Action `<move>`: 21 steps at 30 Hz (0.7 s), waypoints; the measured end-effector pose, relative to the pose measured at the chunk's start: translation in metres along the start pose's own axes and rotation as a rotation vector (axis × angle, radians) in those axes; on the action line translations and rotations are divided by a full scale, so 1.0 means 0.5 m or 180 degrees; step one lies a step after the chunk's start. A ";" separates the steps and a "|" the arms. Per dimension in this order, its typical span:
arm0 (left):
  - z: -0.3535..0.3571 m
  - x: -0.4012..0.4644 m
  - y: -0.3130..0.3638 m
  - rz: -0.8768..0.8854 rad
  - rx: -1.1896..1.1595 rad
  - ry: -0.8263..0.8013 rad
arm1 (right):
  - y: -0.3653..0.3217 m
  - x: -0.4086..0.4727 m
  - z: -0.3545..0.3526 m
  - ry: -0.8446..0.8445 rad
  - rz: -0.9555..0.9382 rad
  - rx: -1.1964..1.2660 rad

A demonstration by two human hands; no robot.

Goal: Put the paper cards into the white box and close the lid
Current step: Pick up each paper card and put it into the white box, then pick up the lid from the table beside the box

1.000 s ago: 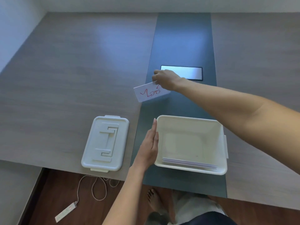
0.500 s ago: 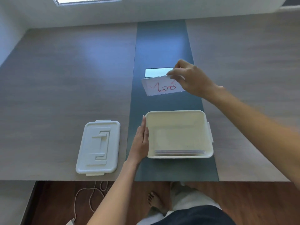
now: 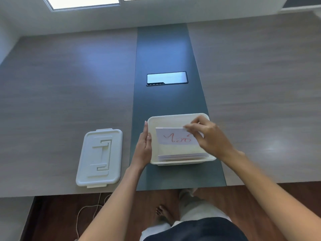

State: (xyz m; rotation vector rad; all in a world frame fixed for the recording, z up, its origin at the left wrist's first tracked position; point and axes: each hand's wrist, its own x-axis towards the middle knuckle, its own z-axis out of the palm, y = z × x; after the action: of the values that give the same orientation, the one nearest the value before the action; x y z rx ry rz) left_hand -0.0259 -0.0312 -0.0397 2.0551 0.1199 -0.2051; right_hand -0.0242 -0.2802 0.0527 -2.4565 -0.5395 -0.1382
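Over the grey table (image 3: 69, 87), right hand (image 3: 211, 138) pinches card (image 3: 175, 137); left hand (image 3: 143, 148), apparently flat, steadies white box (image 3: 173, 117).

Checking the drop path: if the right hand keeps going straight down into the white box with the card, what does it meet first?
Probably the stack of cards already lying in the white box. The right hand holds the card over the open interior; depth is unclear.
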 end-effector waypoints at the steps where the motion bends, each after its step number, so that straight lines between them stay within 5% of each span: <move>1: -0.001 -0.002 0.002 -0.0013 -0.0009 -0.0011 | 0.003 -0.016 0.014 -0.0082 0.0044 0.0003; 13: -0.001 -0.005 0.001 -0.0043 0.0092 0.0013 | 0.054 -0.089 0.091 -0.0937 0.0327 0.0192; 21: 0.001 -0.007 0.007 -0.0012 0.0318 0.0066 | 0.072 0.042 0.083 0.0082 0.0161 -0.0144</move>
State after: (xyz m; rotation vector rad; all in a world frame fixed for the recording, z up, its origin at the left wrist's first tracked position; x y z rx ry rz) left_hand -0.0290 -0.0333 -0.0364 2.1570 0.1287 -0.1956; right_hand 0.0085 -0.2747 0.0040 -2.5064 -0.4675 -0.1630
